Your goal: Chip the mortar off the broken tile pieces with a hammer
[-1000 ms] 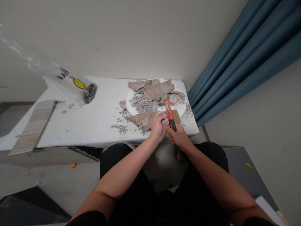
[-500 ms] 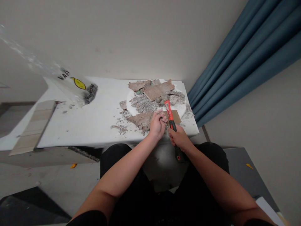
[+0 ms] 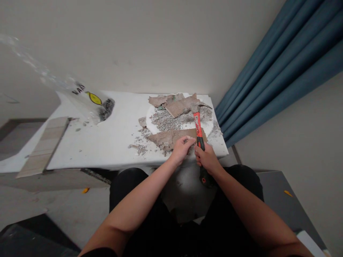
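My right hand (image 3: 208,157) is wrapped around the black grip of a hammer (image 3: 197,123) with a red upper handle. Its metal head points away from me, above the rubble on a white round plate (image 3: 150,125). Just to the left, my left hand (image 3: 182,147) has thumb and fingertips pinched together close to the hammer handle. Whatever is in that pinch is too small to make out. Beyond the left hand lies a broken brown slab (image 3: 166,138), rough side up. More slab pieces (image 3: 178,106) rest at the plate's far side, around grey crumbs (image 3: 167,120).
A clear plastic bag (image 3: 92,103) with a yellow print stands on the white table (image 3: 107,142). Near the table's left end lies a wood-patterned plank (image 3: 44,146). Blue curtains (image 3: 278,64) hang at the right, and a wall rises behind the table.
My left hand has turned, its fingers now reaching toward the hammer handle. A thin metal piece seen between the hands earlier is barely visible now. The hammer has shifted slightly to the right in view.
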